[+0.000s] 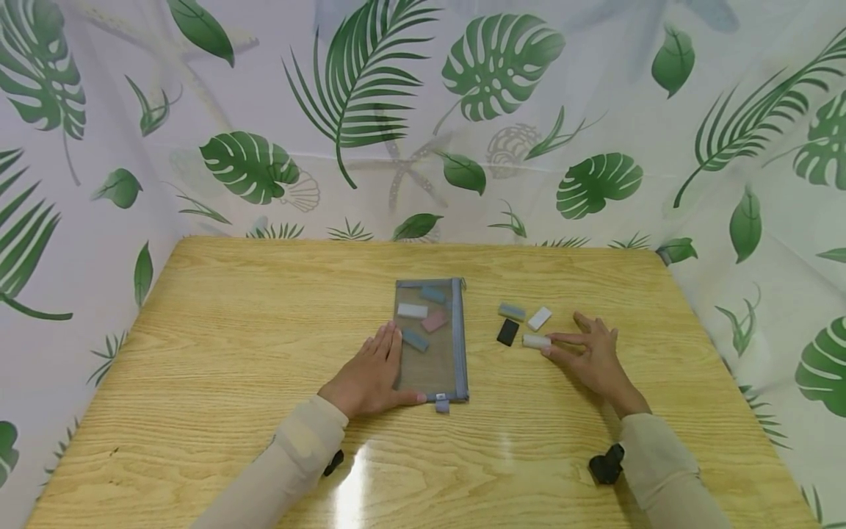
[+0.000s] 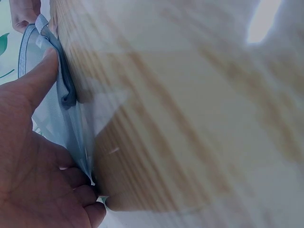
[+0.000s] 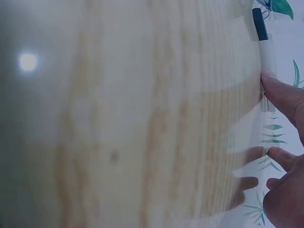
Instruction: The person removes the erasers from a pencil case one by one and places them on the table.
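On the bench (image 1: 231,338), head view: mesh pouch (image 1: 431,373), presumably limp, left hand (image 1: 371,376) on its edges, fingers straight; white block (image 1: 533,342), probably light, firm, best pinched at one end, as right hand (image 1: 597,358) does. Left wrist: thumb on pouch. Right wrist: thumb against block.

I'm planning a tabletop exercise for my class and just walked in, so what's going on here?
Someone is working at a wooden table. Their left grip rests on a mesh pouch, along its left and near edges, while their right grip pinches one end of a white block. Nearby, outside the pouch, lie a black block, a grey-blue block and another white block. Four more blocks show within the pouch's outline.
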Demonstrator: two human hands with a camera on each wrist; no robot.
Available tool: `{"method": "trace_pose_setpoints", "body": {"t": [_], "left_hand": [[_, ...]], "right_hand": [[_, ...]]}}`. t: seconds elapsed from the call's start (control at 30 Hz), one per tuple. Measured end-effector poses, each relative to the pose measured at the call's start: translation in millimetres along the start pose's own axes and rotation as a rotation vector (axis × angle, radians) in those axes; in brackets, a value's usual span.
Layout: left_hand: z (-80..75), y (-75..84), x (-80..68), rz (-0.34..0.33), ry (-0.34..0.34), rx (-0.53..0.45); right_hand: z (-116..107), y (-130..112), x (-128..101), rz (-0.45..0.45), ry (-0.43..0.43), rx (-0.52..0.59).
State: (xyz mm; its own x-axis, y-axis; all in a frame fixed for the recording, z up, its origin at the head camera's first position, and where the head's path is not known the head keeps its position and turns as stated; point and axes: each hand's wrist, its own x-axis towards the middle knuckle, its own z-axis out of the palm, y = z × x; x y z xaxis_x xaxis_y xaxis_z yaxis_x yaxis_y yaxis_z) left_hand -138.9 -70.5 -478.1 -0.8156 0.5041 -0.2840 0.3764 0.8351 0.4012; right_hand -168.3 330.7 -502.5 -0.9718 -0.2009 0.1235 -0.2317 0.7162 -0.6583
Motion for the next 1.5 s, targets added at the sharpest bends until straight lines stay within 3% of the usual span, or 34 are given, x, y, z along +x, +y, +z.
{"method": "trace_pose_setpoints", "body": {"t": [0.7,1.17,1.5], "left_hand": [[0.1,1.2,-0.8,-0.019,-0.012,0.016],[0.5,0.3,-1.3,-0.015,-0.011,0.007],[-0.9,1.2,-1.0,-0.007,-0.007,0.01]], "right_hand": [[0,-3,4,0.02,0.006,-0.117],[-3,-15,11,-0.068,0.065,-0.074],[4,-37,21,-0.1,0.068,-0.022]]}}
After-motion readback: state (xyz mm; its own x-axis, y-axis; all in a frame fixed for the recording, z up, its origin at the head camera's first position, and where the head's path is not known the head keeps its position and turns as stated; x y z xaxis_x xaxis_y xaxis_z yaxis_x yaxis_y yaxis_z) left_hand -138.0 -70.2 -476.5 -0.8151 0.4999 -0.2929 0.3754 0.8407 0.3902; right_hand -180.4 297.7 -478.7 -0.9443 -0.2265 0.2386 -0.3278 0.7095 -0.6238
